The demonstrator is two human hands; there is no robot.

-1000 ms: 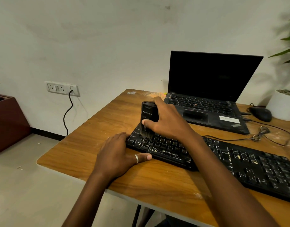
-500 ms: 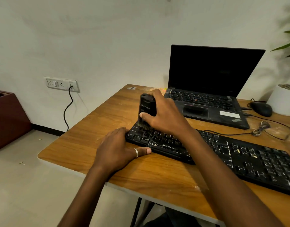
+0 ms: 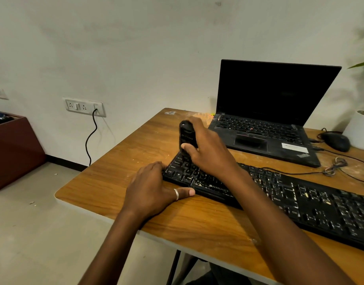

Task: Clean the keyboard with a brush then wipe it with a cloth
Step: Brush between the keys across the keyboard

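Note:
A black keyboard speckled with pale crumbs lies slantwise across the wooden table. My right hand grips a black brush upright, bristles down on the keys at the keyboard's left end. My left hand rests on the table at the keyboard's left corner, with the ringed thumb along the front edge and the fingers at the side. No cloth is in view.
An open black laptop stands behind the keyboard. To its right are a black mouse, a coiled cable and a white plant pot. A wall socket with a plugged cord and a brown box are at left.
The brush has shifted a little over the keyboard's left end, with its top tilted more to the left. My left hand keeps its place at the corner.

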